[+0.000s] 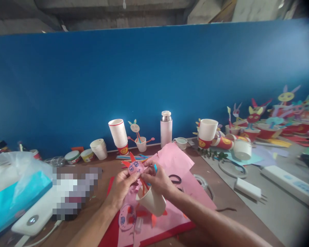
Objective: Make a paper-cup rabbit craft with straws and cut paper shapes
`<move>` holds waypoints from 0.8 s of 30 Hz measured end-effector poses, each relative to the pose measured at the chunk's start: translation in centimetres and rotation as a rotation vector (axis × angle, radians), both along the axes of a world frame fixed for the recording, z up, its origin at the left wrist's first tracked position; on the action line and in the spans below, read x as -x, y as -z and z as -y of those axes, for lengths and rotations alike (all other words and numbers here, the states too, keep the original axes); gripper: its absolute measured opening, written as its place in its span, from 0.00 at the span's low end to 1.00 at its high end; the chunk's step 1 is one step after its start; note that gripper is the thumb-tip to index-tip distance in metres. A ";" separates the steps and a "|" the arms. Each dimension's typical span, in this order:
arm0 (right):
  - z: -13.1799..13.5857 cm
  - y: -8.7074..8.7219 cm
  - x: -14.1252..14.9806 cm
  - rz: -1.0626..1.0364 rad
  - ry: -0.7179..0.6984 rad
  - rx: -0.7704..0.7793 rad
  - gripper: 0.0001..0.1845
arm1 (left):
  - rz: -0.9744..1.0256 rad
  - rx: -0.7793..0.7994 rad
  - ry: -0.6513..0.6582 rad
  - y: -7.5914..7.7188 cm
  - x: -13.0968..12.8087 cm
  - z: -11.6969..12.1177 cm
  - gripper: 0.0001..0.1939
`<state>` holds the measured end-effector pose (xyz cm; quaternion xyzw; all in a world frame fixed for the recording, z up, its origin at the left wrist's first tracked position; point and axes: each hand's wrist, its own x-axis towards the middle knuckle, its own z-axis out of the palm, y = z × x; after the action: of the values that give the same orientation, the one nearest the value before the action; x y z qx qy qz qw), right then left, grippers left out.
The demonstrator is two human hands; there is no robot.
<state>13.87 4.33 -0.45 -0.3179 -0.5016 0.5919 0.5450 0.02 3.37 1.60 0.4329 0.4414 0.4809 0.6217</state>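
Between my two hands is a pink paper face (136, 167) with drawn eyes and orange pointed ears. My left hand (121, 187) pinches its lower left edge. The fingers of my right hand (157, 178) are closed at its right side, and a blue stick-like tip (155, 167) shows above them. Orange strips (144, 188) run from below the face into a white paper cup (156, 203), tilted under my right hand. Another pink face cut-out (125, 218) lies below on pink paper (170, 223), near orange scraps (154, 219). Dark scissors handles (175, 178) are partly visible to the right.
Behind stand a stack of paper cups (117, 133), a finished-looking cup figure (141, 144) and a pink flask (166, 132). At right are more cup figures (254, 118), a power strip (290, 185) and a charger (249, 188). A white power bank (36, 212) lies at left.
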 end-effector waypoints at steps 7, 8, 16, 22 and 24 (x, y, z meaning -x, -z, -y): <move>-0.6 0.4 -0.1 0.004 -0.022 0.041 0.13 | -0.003 -0.041 0.035 -0.5 0.2 0.0 0.13; -0.7 0.6 0.1 -0.014 -0.011 0.034 0.13 | 0.006 -0.040 0.047 -0.5 0.1 0.0 0.14; -0.1 0.4 0.0 -0.079 -0.031 0.034 0.15 | -0.024 -0.054 0.010 -0.5 0.6 -0.4 0.19; 1.0 -1.0 -1.5 0.056 -0.174 -0.129 0.26 | -0.078 -0.121 -0.079 -1.3 2.6 -1.2 0.17; 1.3 -0.5 -1.0 0.092 -0.230 -0.163 0.34 | -0.093 -0.122 -0.116 -1.4 2.9 -1.4 0.17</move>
<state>14.88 3.06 0.09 -0.2398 -0.6056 0.5924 0.4741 -2.92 4.73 3.02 0.4657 0.4638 0.5214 0.5442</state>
